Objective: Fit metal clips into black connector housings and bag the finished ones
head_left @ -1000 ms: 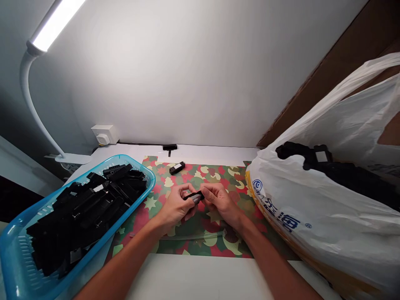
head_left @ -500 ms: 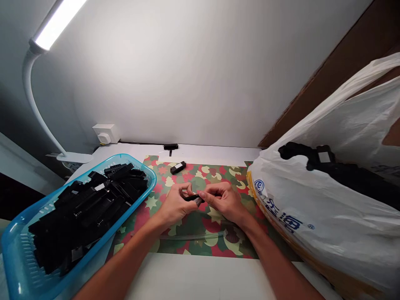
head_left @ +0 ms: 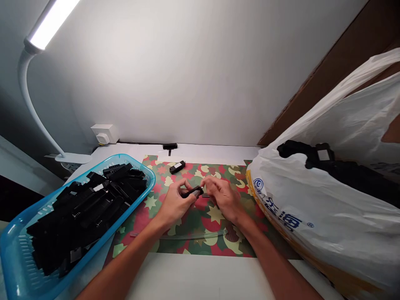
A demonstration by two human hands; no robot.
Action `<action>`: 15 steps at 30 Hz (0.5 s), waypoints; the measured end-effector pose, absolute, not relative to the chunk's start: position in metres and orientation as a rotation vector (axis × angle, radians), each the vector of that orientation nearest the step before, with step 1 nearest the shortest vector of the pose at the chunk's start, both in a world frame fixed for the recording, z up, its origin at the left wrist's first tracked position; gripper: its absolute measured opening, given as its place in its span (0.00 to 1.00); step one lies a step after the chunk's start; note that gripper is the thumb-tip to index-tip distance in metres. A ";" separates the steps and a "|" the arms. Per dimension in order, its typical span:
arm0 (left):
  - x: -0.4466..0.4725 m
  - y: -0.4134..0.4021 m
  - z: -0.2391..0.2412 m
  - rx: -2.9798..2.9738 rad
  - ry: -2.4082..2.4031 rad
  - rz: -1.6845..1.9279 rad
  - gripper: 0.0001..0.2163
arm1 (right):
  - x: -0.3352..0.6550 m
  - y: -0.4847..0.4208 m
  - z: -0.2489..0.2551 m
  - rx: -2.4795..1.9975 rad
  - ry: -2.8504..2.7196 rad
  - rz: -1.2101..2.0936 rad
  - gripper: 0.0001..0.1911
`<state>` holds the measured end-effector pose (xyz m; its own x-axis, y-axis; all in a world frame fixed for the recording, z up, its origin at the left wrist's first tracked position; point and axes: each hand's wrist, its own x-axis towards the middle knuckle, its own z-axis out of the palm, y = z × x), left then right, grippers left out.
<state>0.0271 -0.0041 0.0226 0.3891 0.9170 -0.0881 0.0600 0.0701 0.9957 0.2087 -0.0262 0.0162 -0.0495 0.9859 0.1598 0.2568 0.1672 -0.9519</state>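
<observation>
My left hand [head_left: 176, 203] holds a small black oblong piece [head_left: 192, 192] between thumb and fingers, above a camouflage-patterned mat. Just right of that piece is my right hand [head_left: 223, 196], its fingers curled in and closed. A thin dark edge shows under these fingers; whether they grip it is too small to tell. Behind the hands lies a black block with a white label [head_left: 177, 167]. Farther back, near the wall, rests another small black part [head_left: 170, 146].
A blue plastic basket [head_left: 151, 179] full of black parts stands at the left. On the right bulges a white plastic bag [head_left: 268, 171] with black pieces inside. A clear strip [head_left: 193, 236] lies across the mat [head_left: 175, 248]. A lamp [head_left: 28, 83] leans over the left side.
My right hand has come off the right end of the black piece and turned, its fingers now curled. The left hand keeps its hold, with the piece tilted up more.
</observation>
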 end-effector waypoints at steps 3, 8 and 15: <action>0.027 -0.003 0.023 1.346 0.986 0.880 0.14 | 0.209 -0.021 0.004 -1.293 -1.368 0.965 0.14; 0.025 -0.001 0.024 1.344 1.126 0.964 0.12 | 0.211 -0.014 -0.014 -1.292 -1.367 0.895 0.13; 0.027 0.002 0.026 1.278 1.113 1.136 0.12 | 0.206 -0.014 -0.013 -1.122 -1.346 0.976 0.12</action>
<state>0.0273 0.0023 0.0261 0.1174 0.9929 0.0205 -0.0003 -0.0206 0.9998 0.2060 -0.0142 -0.0132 0.0229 0.9749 0.2216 0.0922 0.2187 -0.9714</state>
